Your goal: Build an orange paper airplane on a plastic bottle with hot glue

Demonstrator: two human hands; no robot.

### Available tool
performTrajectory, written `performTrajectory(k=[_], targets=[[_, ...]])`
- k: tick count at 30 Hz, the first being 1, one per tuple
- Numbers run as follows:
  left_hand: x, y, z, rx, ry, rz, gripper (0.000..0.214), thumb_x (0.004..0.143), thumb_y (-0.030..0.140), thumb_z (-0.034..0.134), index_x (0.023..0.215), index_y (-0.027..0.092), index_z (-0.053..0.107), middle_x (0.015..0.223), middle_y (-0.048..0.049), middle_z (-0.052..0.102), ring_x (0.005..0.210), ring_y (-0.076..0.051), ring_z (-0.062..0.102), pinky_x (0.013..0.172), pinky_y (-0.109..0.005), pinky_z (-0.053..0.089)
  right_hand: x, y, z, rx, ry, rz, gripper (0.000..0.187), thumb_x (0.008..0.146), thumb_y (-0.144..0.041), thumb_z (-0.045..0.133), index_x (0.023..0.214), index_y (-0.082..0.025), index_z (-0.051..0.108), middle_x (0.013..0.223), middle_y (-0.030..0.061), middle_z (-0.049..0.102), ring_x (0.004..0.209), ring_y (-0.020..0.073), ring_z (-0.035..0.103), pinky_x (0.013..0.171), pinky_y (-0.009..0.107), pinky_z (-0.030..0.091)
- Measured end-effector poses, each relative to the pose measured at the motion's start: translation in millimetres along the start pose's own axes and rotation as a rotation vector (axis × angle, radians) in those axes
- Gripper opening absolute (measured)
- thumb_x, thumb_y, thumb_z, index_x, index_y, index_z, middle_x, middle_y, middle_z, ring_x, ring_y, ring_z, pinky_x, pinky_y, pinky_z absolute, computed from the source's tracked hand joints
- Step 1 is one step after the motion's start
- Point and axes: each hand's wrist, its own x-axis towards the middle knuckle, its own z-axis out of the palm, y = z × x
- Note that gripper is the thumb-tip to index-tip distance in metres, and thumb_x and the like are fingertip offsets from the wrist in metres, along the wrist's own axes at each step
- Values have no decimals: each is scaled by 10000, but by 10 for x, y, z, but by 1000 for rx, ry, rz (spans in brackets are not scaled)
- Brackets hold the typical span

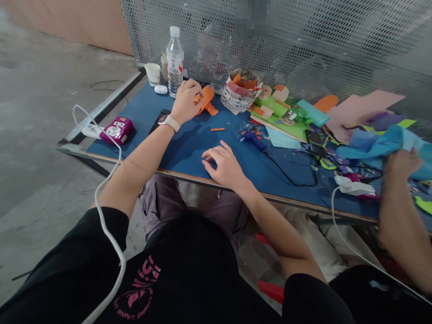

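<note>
Left hand: I see my left hand (187, 100) reaching to the far part of the table (188, 154), fingers bent over the near side of an orange piece (207, 98); I cannot tell whether they are clamped on it or only resting there.
Right hand: my right hand (223, 164) is at the near edge, fingers loosely curled and apart, nothing between them.
Orange piece: on the far side of the table, between the bottle (175, 68) and the basket (235, 99), partly hidden by my left fingers.
Orange strip: a thin strip (217, 129) lies flat by itself, between my right hand and the basket.
Glue gun: the blue glue gun (254, 140) lies right of the strip, its black cord trailing right.
Left end: the bottle stands upright, with a paper cup (153, 74) and a white case (161, 89) near it; a purple box (118, 130) sits close to the table's left edge.
Right end: coloured sheets and scraps lie heaped; there I see a co-worker's hand (402, 164) on a blue sheet (376, 144).
</note>
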Motion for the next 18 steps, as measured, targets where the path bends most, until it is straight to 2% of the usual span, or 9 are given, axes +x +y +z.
performTrajectory(k=[2,4,6,8,10,12,15,16,18], targets=[[1,-50,17,-19,20,32,138,1089,429,698,1058,310,760,1386,-152,775,1363,-374,691,1324,-692,530,-38,-22,63,-34,42,42,381,1197,-409,681,1495,-210,809,1526,169,866,1544,386,760,1555,727,286],[0,-81,37,-32,43,57,180,1095,464,698,1062,307,780,1354,-165,777,1357,-407,705,1309,-716,556,-99,-65,117,-66,-42,31,672,1173,-551,764,1711,-152,716,1811,229,683,1761,445,587,1543,766,296],[-1,-95,59,-25,54,68,226,1109,496,696,1084,297,801,1336,-174,775,1349,-422,709,1295,-725,574,-192,-134,145,-81,-166,-42,850,1140,-638,818,1789,-111,663,1896,262,568,1832,465,493,1545,767,296],[-1,-97,74,-11,51,67,250,1117,498,688,1096,282,812,1334,-184,769,1345,-427,709,1284,-722,582,-312,-218,154,-44,-243,-182,770,1168,-617,795,1769,-143,704,1864,232,617,1805,417,549,1568,712,281],[-1,-96,79,-8,50,63,251,1116,493,689,1101,278,818,1339,-188,764,1349,-427,701,1276,-709,590,-437,-298,173,14,-256,-307,693,1207,-573,746,1792,-205,695,1866,173,632,1801,352,565,1585,646,276],[-1,-96,79,-22,36,58,238,1112,484,697,1111,282,822,1352,-188,758,1357,-428,690,1282,-706,585,-536,-358,232,-9,-184,-240,818,1192,-624,757,1859,-173,611,1942,197,518,1862,376,464,1578,658,294],[-7,-93,97,-47,-17,43,210,1112,446,696,1120,275,818,1388,-198,745,1395,-442,670,1306,-722,553,-604,-412,384,-128,-75,27,1099,1115,-771,806,1871,-19,538,1971,317,393,1893,495,356,1563,757,258],[-11,-90,111,-52,-37,40,199,1113,428,695,1120,269,814,1398,-199,743,1410,-447,664,1313,-729,541,-605,-425,436,-140,-71,60,1108,1114,-791,792,1862,-10,547,1965,322,404,1887,499,371,1566,758,244],[-18,-79,145,-57,-72,39,168,1109,395,707,1113,260,808,1414,-199,742,1434,-453,654,1327,-742,517,-583,-452,512,-139,-60,74,1052,1138,-790,750,1873,-63,554,1982,280,403,1886,475,385,1575,748,218]])
